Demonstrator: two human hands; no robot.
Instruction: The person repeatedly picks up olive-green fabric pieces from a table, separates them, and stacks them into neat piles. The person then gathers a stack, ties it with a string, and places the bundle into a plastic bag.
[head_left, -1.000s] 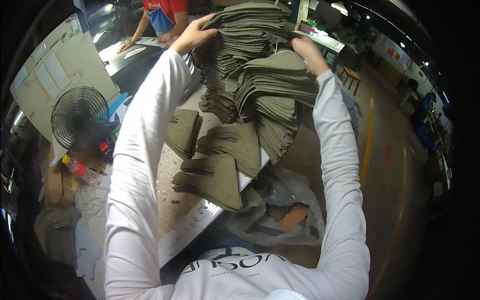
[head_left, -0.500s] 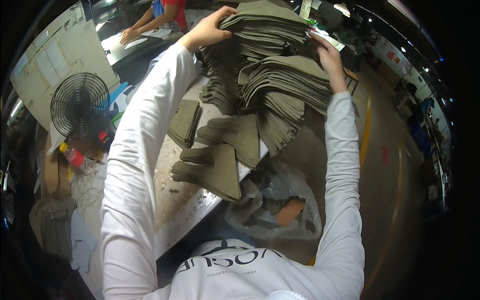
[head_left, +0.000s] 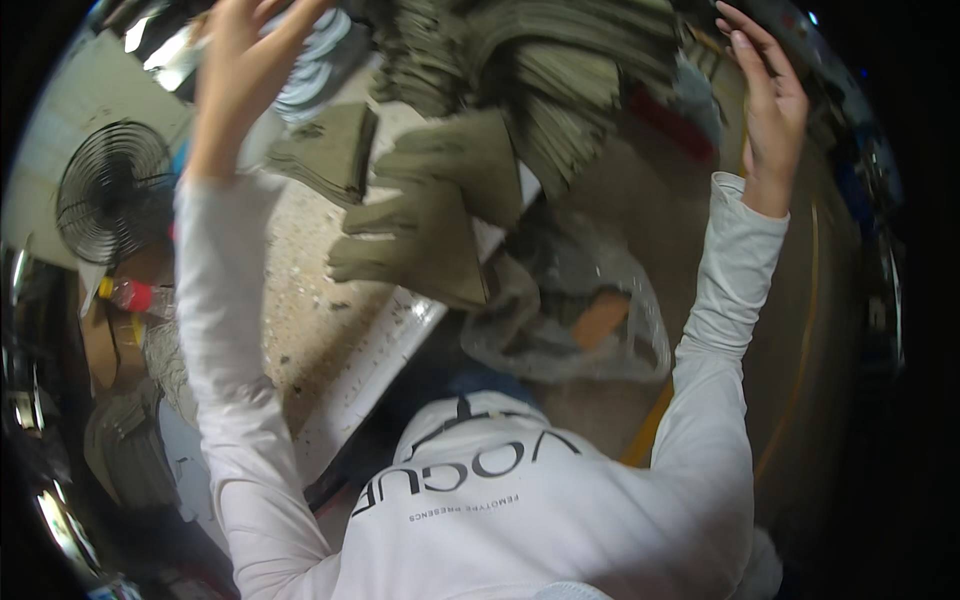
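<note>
Workshop interior, dim at the edges, seen from above through a strongly curved lens.

Surface: one speckled worktable (head_left: 300,300) with a white front edge, scattered with small dark scraps, running from upper left toward the lower middle. Brownish floor (head_left: 700,200) to its right, marked with a curving yellow line.

On the table: a tall stack of olive-grey cut fabric pieces (head_left: 540,60) at the top of the view, blurred, its layers fanned and overhanging. Below it, smaller olive fabric bundles (head_left: 430,220) lie on the table near the front edge, and a separate flat bundle (head_left: 330,150) sits to their left.

Containers: a clear plastic bag (head_left: 570,310) just beside the table's front edge, slumped, holding grey material and one brown-orange piece.

Left of the table: a round wire-guarded fan (head_left: 110,190); below it a plastic bottle with a red cap end (head_left: 130,295) resting on cardboard.

Hands: left hand (head_left: 240,60) raised at the upper left, fingers partly spread, beside the stack; blur hides whether it grips anything. Right hand (head_left: 765,100) raised at the upper right, fingers extended and open, palm turned toward the stack, holding nothing and apart from the fabric. Both arms in white long sleeves.
</note>
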